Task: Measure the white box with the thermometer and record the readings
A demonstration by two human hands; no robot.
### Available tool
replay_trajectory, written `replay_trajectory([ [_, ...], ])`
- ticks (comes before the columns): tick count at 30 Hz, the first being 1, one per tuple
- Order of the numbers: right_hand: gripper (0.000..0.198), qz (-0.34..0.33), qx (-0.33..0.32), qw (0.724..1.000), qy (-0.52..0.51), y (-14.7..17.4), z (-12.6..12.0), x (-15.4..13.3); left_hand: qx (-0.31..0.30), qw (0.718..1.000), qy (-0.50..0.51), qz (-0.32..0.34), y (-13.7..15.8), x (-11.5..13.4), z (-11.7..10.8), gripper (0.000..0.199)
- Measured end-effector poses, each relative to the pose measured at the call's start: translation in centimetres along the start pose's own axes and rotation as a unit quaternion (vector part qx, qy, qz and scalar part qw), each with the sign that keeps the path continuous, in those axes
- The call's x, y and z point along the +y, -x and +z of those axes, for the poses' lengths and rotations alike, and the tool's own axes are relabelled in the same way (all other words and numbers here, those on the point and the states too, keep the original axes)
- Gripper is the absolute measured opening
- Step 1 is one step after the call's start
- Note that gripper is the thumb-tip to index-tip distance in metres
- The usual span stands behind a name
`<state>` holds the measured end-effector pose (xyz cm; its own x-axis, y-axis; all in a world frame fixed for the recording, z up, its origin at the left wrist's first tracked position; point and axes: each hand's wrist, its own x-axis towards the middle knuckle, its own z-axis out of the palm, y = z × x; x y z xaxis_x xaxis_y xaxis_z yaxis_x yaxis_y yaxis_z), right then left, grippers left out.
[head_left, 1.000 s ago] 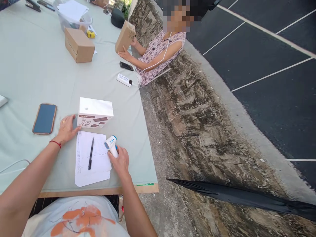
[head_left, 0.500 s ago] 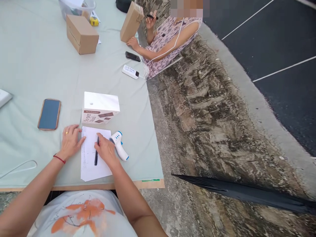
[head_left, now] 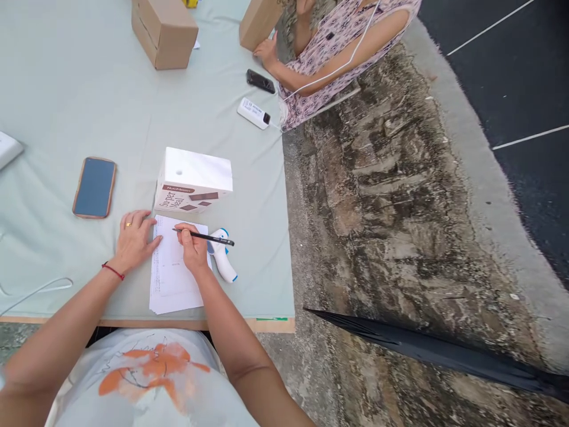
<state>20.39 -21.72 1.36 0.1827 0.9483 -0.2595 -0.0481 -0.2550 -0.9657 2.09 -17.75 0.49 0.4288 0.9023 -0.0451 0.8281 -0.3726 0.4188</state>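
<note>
The pen (head_left: 204, 237) is thin and black, and it lies almost flat in the air over the paper (head_left: 173, 279). The right hand (head_left: 192, 249) is closed around it. The left hand (head_left: 133, 237) lies flat and open on the paper's left edge, holding nothing.

There is one white thermometer (head_left: 222, 261) just right of the pen, one white box (head_left: 193, 181) just above the paper, two brown boxes (head_left: 164, 29), and two phones (head_left: 95, 187). The paper sits near the table (head_left: 66, 101) front edge. The left side of the table has lots of bare room.
</note>
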Motion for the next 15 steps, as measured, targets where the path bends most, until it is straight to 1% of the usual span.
replay_trajectory([
  [3, 0.042, -0.033, 0.0, 0.999, 0.001, -1.3, 1.2, 0.8, 0.001, 1.0, 0.01, -0.002, 0.0, 0.0, 0.0, 0.036],
  [6, 0.033, -0.051, 0.019, 0.999, 0.002, -2.2, 2.3, 2.0, 0.008, 1.0, -0.002, 0.001, 0.1, 0.1, 0.1, 0.039],
  [10, 0.022, -0.091, 0.048, 0.995, 0.016, -2.2, 3.4, 3.7, 0.034, 0.999, -0.019, 0.02, 0.2, 0.1, 0.3, 0.037],
  [15, 0.016, -0.125, 0.05, 0.99, 0.032, -2.0, 3.7, 4.7, 0.056, 0.997, -0.025, 0.038, 0.3, 0.1, 0.4, 0.034],
])
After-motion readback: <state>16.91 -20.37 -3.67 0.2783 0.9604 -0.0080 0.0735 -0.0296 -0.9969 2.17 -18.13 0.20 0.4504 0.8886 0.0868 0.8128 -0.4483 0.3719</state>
